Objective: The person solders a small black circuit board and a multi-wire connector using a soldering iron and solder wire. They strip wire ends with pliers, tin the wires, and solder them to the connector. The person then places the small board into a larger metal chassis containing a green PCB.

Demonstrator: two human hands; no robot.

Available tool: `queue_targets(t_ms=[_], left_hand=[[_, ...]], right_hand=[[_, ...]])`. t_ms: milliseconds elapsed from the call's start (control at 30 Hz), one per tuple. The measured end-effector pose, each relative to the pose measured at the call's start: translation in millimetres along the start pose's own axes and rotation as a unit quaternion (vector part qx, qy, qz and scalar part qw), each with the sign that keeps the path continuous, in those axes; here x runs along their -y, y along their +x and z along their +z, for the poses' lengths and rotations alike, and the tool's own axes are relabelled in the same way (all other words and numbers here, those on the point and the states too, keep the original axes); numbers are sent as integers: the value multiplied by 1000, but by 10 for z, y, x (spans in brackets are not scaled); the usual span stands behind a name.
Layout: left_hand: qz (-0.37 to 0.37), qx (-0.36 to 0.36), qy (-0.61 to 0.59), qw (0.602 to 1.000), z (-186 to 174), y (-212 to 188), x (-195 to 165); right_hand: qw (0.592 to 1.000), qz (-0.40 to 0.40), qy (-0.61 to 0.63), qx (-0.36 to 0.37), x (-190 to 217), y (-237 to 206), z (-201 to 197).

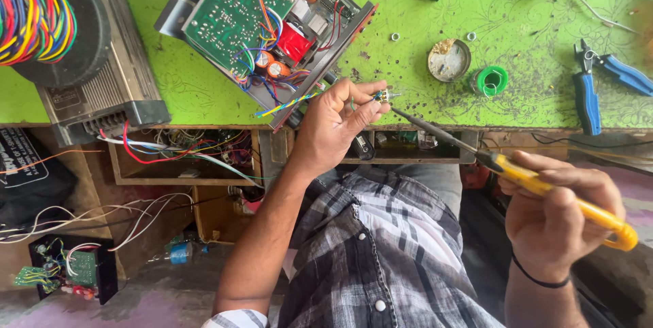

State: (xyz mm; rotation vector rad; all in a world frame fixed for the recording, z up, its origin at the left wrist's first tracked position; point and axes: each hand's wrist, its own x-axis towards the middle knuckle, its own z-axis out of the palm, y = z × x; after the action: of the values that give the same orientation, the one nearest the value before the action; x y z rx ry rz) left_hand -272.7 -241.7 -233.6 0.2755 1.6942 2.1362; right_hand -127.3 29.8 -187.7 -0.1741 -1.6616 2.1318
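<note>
Small metal-bodied component (pixel 382 96), shiny, with thin leads: pinched between left hand (pixel 335 124) fingertips above green table (pixel 408 90) front edge. Yellow-handled soldering iron (pixel 544 185), dark slender shaft, gripped in closed right hand (pixel 561 222); tip touching component. Twisted multicolour wire (pixel 289 105) running from left hand toward open grey metal chassis (pixel 265 28) with green circuit board.

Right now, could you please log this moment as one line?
left hand: pinches small component | right hand: holds yellow soldering iron, tip at component | open circuit chassis beside
</note>
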Motion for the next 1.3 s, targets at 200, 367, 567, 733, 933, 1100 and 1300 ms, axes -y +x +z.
queue_targets(t_ms=[200,367,567,733,933,1100,1300], left_hand=[[-16,-3,31,999,6,-3,-49],[-23,-9,75,997,-6,-16,-57],[-22,-7,-12,1000,20,-5,6],[32,-5,123,992,4,-16,-80],[-55,-28,113,992,55,14,-132],[-48,-22,64,997,77,15,-119],[-67,-69,71,993,83,22,-102]], right_hand=[[1000,7,-9,17,-119,-52,-5],[999,-1,-18,27,-108,-12,25],[999,-24,-31,18,-101,18,-12],[999,-33,-28,10,-120,16,-35],[998,-53,-45,8,-131,45,-16],[995,-78,-66,15,-126,109,149],[943,-184,-250,121,-116,200,404]])
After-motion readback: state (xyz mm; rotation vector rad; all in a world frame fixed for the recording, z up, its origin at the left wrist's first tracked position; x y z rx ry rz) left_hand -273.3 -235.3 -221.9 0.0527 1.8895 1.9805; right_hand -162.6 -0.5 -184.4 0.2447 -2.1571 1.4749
